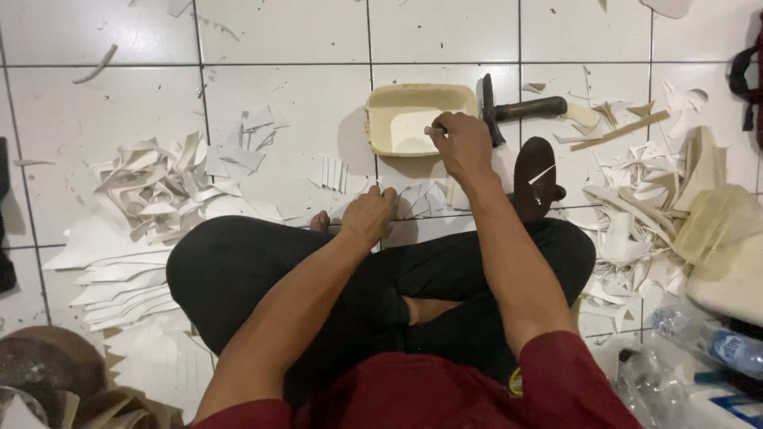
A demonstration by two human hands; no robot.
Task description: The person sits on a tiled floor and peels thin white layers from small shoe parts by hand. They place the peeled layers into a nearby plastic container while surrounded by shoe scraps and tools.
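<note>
I sit cross-legged on a white tiled floor. My right hand (462,143) reaches forward over the near edge of a cream rectangular plastic tub (380,119) and grips a small white stick-like tool whose tip pokes into the tub. My left hand (369,214) rests curled by my knee, on small white cut pieces (421,197) lying in a row on the floor; whether it holds one is hidden. A dark shoe last (535,176) with a white sliver on it lies just right of my right wrist.
A dark-handled hammer (520,110) lies right of the tub. Heaps of white offcuts lie at left (159,191) and right (636,199). A yellowish translucent container (715,222), plastic bottles (715,342) and a brown object (48,365) ring my legs.
</note>
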